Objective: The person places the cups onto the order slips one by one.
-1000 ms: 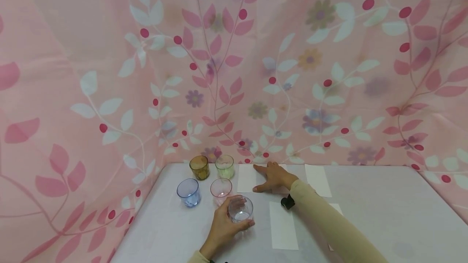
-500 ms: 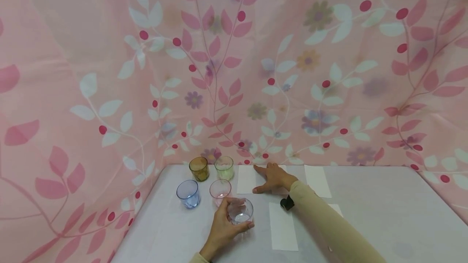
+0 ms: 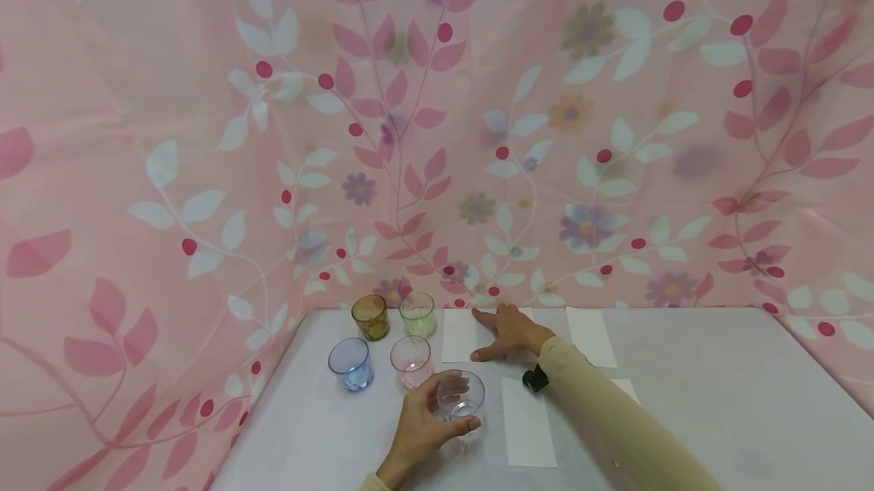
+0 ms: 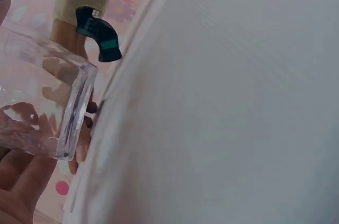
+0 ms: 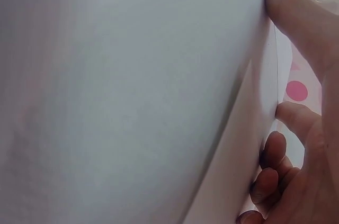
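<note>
My left hand (image 3: 422,423) grips a clear drinking glass (image 3: 464,404), thumb on the near side and fingers behind, seen through its wall. In the left wrist view the glass (image 4: 32,86) stands out above the white table, its thick base toward the right. Toward the back edge, my right hand (image 3: 514,333) rests with thumb and fingers spread over a white paper sheet (image 3: 459,339). The right wrist view shows that hand's fingertips (image 5: 274,150) at the table surface, nothing held between them. A pink-tinted glass (image 3: 411,360) stands just behind the left hand.
Left of the hands stand a blue glass (image 3: 351,366), an amber glass (image 3: 371,318) and a green glass (image 3: 418,316). More white sheets lie on the table: a front sheet (image 3: 529,426) and a back right sheet (image 3: 592,335). A floral curtain (image 3: 437,134) hangs behind the table.
My left hand has shifted slightly right with the clear glass, away from the pink one. The right hand keeps its place on the paper.
</note>
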Demonstrator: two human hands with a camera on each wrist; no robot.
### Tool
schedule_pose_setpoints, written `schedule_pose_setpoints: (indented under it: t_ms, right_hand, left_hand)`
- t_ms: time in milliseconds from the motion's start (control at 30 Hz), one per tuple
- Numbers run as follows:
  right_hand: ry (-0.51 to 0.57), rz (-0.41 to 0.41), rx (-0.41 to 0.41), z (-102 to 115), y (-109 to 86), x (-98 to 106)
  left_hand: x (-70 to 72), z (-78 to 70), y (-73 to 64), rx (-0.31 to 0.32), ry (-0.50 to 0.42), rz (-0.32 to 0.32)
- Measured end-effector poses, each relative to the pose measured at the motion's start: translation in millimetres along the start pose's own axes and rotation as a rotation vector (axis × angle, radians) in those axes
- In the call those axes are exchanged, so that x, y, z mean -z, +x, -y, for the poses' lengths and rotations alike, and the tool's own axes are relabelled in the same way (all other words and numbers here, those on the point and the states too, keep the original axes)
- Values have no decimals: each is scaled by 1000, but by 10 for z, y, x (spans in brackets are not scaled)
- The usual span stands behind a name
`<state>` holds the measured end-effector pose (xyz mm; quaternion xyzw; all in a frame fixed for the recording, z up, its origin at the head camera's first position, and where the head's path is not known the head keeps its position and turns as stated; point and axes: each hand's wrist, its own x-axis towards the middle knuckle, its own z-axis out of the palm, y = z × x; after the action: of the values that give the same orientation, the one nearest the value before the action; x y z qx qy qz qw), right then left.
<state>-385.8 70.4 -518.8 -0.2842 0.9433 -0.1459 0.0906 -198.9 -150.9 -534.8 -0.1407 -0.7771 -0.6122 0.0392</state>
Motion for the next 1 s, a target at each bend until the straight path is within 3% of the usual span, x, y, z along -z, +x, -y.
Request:
schedule_pose_setpoints:
  t_ms: [133,233,433,667,867,1000]
  right_hand:
    - [-11,16,-13,2,-5,-22]
    - [-13,16,-12,15,-16,-18]
    - [0,-8,-5,48,-36,26]
    - [12,16,-44,45,-37,31]
    - [32,17,-64,22,-29,12]
    - [41,9,-62,15,-32,16]
  left_hand:
    - [-4,-126,15,3,-50,26]
    - [16,-251,62,-38,-109,36]
    - [140,-421,207,-138,-225,-27]
    - [333,-449,380,-96,-274,-90]
    - [503,-538,604,-75,-294,-64]
    - [608,-602,769,-84,-227,-36]
